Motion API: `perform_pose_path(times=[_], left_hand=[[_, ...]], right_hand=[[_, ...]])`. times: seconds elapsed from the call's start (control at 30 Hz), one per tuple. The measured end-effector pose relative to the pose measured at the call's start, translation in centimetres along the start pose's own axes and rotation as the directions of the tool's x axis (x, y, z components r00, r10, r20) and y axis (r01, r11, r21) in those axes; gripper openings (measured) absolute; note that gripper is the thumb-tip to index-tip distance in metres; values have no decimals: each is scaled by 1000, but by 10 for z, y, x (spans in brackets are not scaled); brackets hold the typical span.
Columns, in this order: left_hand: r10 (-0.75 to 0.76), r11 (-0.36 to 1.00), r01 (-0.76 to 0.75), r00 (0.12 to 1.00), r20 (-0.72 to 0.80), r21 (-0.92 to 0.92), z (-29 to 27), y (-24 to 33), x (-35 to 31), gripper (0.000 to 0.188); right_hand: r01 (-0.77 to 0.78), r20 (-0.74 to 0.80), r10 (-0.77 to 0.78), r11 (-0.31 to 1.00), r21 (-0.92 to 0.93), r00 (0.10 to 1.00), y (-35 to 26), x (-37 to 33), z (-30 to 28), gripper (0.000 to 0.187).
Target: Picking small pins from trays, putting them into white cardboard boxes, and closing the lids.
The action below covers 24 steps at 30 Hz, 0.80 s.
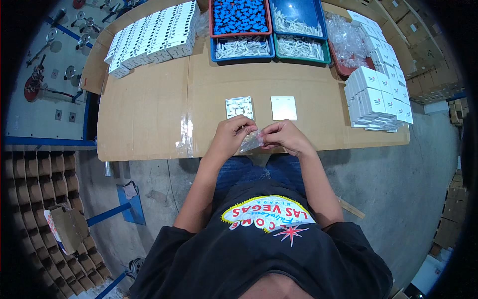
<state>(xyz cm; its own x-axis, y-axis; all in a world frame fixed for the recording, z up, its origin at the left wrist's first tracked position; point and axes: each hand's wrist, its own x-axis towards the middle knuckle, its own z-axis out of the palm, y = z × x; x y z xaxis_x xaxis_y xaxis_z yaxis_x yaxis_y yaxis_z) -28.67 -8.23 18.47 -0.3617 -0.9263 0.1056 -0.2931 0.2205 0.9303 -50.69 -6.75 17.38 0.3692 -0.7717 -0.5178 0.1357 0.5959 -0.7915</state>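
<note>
Between my two hands, at the table's front edge, is a small clear plastic bag (250, 141). My left hand (234, 133) pinches its upper left side, and my right hand (286, 136) pinches the opposite side, where a reddish strip shows. What the bag holds, if anything, is too small to tell. Just beyond my left hand lies a square white frame-like plate (239, 106) with a cut-out middle, its near edge partly behind my fingers. Past my right hand a plain square white plate (284, 108) lies flat.
Cardboard covers the table (149, 109). White switch-like units (154, 37) stand in rows at the back left. Trays at the back hold blue pieces (240, 16) and white plugs (242, 48). A red tray of clear bags (347, 42) and stacked white boxes (377, 99) stand right.
</note>
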Motion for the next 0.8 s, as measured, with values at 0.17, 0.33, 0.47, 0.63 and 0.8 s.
perform_pose_path(times=[0.17,0.33,0.47,0.63,0.8], left_hand=[[-52,999,52,997,59,4,0,3,-2,12],[-28,999,29,999,40,-24,0,2,-2,11],[-52,998,50,997,51,42,-6,4,1,20],[243,888,-220,970,-6,405,-16,30,0,41],[273,816,-278,958,87,507,1,22,-6,44]], right_hand=[[-64,-9,64,996,-65,998,4,3,-6,16],[46,-36,-49,996,-78,998,7,-1,-7,14],[24,-20,-24,1000,-20,1000,5,-1,-6,16],[107,-165,-141,974,-198,976,-2,-1,-2,13],[160,-214,-261,904,-396,941,1,0,2,14]])
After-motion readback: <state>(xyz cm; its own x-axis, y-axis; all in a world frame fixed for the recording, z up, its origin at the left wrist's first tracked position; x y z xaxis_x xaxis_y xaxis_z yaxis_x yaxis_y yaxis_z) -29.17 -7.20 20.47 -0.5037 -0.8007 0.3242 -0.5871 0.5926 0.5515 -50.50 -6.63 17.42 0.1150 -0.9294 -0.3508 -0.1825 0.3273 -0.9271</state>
